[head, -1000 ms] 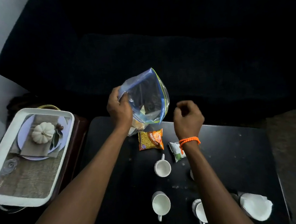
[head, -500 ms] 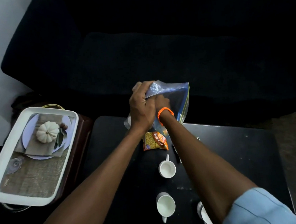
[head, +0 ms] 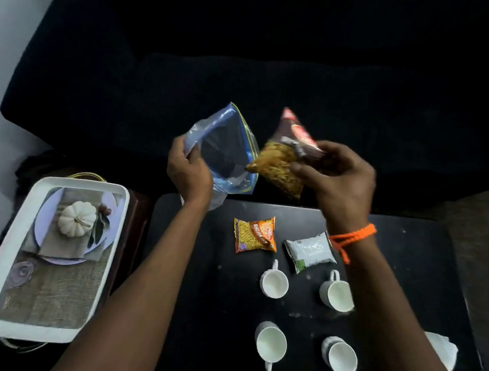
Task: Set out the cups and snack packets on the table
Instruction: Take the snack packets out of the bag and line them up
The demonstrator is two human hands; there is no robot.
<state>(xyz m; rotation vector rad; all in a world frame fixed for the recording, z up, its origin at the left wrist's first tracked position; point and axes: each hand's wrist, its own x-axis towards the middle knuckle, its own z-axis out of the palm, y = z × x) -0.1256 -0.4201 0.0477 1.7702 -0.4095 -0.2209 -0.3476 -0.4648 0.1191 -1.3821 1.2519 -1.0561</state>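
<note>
Left hand (head: 189,171) fingers pinch zip bag (head: 226,149) rim; right hand (head: 338,176) grips dark snack packet (head: 286,156) – bare table (head: 410,260) at 3 o'clock.

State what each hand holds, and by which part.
Left hand: zip bag, by its open rim. Right hand: dark snack packet, by one end.

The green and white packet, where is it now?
In the head view, the green and white packet lies on the black table, right of the orange packet, beside the right wrist.
</note>
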